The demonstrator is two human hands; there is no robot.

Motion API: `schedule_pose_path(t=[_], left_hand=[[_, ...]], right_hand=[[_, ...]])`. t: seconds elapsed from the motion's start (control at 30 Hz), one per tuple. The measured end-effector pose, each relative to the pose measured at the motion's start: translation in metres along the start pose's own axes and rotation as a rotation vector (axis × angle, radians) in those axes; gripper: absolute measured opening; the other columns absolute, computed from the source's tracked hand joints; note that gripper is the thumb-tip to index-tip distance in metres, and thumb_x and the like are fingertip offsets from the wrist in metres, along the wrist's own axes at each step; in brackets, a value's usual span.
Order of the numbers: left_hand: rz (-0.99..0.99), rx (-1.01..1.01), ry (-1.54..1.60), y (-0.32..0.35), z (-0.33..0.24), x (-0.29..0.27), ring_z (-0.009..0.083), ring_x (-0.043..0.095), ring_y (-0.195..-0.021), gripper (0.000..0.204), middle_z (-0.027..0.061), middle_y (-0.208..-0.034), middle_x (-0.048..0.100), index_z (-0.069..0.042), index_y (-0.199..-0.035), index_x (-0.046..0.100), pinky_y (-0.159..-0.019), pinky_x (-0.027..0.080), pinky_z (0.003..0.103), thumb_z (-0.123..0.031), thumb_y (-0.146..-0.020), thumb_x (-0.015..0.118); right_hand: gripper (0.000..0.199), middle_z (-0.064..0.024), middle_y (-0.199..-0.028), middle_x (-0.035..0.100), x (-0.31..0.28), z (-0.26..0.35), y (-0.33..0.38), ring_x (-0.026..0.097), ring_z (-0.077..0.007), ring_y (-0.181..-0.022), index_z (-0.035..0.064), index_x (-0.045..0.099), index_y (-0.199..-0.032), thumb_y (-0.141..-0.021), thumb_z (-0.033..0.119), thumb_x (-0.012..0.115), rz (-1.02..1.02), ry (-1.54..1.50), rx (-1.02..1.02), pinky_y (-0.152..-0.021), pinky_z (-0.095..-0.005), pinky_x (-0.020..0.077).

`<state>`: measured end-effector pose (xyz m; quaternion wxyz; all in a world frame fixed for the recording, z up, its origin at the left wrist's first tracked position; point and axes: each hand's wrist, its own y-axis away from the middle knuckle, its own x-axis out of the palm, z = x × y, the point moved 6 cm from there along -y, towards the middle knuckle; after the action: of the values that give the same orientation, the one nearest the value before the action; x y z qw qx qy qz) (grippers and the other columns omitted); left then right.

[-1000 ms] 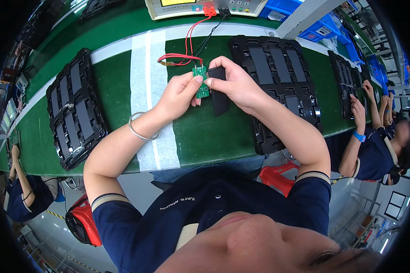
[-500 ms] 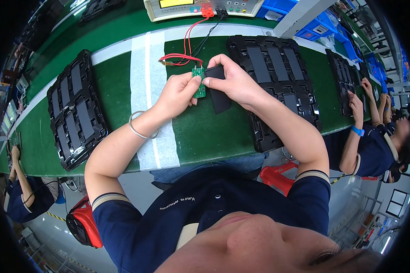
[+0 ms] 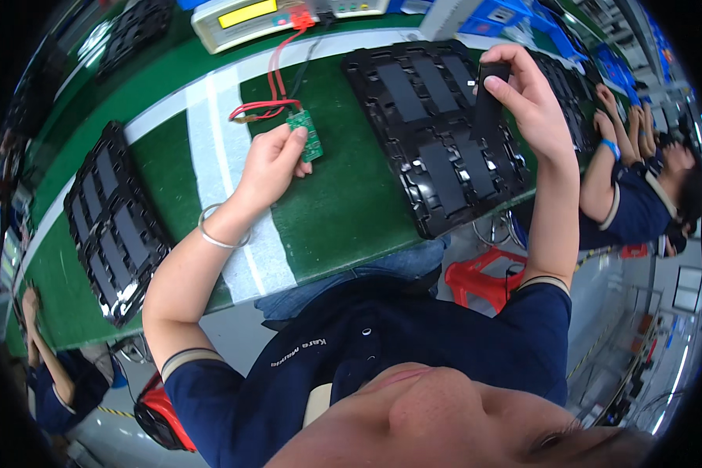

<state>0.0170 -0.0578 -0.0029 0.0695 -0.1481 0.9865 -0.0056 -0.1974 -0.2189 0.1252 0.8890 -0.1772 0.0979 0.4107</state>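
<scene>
My left hand [image 3: 275, 162] pinches a small green circuit board [image 3: 310, 139] between thumb and fingers above the green bench. Red wires [image 3: 267, 108] run from the board's top edge toward a bench instrument. Up on the right, my right hand [image 3: 529, 97] grips a flat black battery pack [image 3: 489, 105] by its upper end, thumb across its face. The pack hangs tilted over the right side of a black plastic tray [image 3: 402, 132], whose pockets hold several dark flat packs. Whether the held pack touches the tray I cannot tell.
The instrument [image 3: 238, 22] with a yellow display stands at the back. A second black tray [image 3: 117, 226] with packs lies on the left, beyond a white strip [image 3: 238, 226] across the green bench [image 3: 343, 210]. Blue bins [image 3: 515, 19] stand back right. Co-workers sit at both sides.
My right hand has carried the black battery pack away from the circuit board, to the right over the tray. My left hand still pinches the board. The whole view has shifted and turned.
</scene>
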Motion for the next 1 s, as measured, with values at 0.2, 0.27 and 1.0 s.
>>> schedule_pose_path(t=[0.2,0.27,1.0], left_hand=[[0.041,0.026,-0.02,0.001,-0.001,0.005,0.0058,0.048,-0.047,0.031,0.0019,-0.054,0.053,-0.002,-0.068,0.049,-0.045,0.039,0.019,-0.023,-0.091,0.042],[0.044,0.022,-0.01,0.0,0.0,0.006,0.0057,0.049,-0.048,0.031,0.0017,-0.055,0.053,-0.002,-0.069,0.05,-0.046,0.04,0.019,-0.023,-0.091,0.042],[0.038,0.062,-0.045,0.001,-0.003,0.006,0.0059,0.048,-0.047,0.03,0.0021,-0.055,0.053,-0.002,-0.069,0.05,-0.045,0.04,0.019,-0.022,-0.091,0.042]], right_hand=[[0.018,0.0019,-0.076,0.053,-0.052,-0.053,0.051,0.045,-0.001,-0.059,0.005,0.052,-0.095,-0.078,-0.001,0.053,-0.086,0.269,0.345,-0.052,-0.0162,0.0361],[0.018,0.0004,-0.075,0.054,-0.053,-0.056,0.061,0.05,-0.0021,-0.062,0.0048,0.051,-0.095,-0.078,-0.002,0.052,-0.102,0.136,0.339,-0.054,-0.0165,0.0405],[0.011,-0.0041,-0.086,0.053,-0.043,-0.076,0.045,0.047,-0.0226,-0.092,0.0086,0.057,-0.084,-0.074,0.005,0.054,-0.278,1.323,-0.256,-0.081,-0.036,0.0353]])
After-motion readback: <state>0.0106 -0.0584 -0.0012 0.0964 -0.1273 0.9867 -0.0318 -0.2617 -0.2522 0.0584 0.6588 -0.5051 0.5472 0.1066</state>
